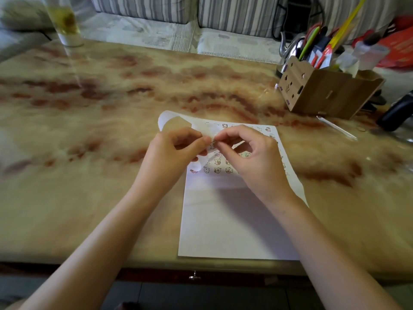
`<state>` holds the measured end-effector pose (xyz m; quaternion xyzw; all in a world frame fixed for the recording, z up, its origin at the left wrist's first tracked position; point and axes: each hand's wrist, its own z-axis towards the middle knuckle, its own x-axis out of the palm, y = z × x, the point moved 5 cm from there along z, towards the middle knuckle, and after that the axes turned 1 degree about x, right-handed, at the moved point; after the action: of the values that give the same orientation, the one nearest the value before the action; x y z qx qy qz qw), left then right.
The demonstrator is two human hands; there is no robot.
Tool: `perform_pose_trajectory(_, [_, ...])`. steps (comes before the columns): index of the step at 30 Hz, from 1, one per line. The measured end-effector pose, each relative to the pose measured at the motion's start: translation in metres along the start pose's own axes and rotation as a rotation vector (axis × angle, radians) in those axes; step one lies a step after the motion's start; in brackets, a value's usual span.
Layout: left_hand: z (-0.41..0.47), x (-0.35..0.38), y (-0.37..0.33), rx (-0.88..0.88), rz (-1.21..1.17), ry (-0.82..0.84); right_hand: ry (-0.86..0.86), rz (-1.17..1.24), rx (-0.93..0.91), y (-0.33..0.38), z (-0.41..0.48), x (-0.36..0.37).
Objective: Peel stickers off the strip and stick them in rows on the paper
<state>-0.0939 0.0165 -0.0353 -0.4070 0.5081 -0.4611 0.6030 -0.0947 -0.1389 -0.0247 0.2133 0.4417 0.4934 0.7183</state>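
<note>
Snugly between fingers (225, 143), sticker strip (166, 116)

Soft, even light, rather dim. A blurred grey shadow lies across the middle of the paper (234, 220). Left of it, pale glare sheens the glossy tabletop (89, 153). Far beyond it, the glass (64, 21) and sofa (145, 7) are smeared, and the frame edges bend.

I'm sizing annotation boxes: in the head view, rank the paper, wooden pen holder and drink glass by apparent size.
1. paper.
2. wooden pen holder.
3. drink glass, cropped by the top edge and farther away, so less sure.
</note>
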Motion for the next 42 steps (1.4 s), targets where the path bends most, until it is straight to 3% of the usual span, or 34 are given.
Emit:
perform_pose_trajectory(10, [0.0, 0.0, 0.004, -0.021, 0.027, 0.004, 0.017, -0.166, -0.02, 0.0, 0.0, 0.002])
perform_pose_trajectory(25, [0.005, -0.008, 0.01, -0.095, -0.017, -0.019, 0.114, -0.038, 0.034, 0.008, -0.002, 0.006])
perform_pose_trajectory(30, [0.009, -0.013, 0.012, -0.093, 0.018, -0.058, 0.095, 0.12, 0.198, 0.004, 0.0, 0.003])
perform_pose_trajectory(34, [0.009, -0.016, 0.01, -0.075, 0.061, -0.092, 0.211, 0.261, 0.44, -0.006, -0.004, 0.013])
perform_pose_trajectory(42, [0.01, -0.017, 0.009, -0.053, 0.085, -0.091, 0.321, 0.086, 0.597, -0.022, -0.013, 0.034])
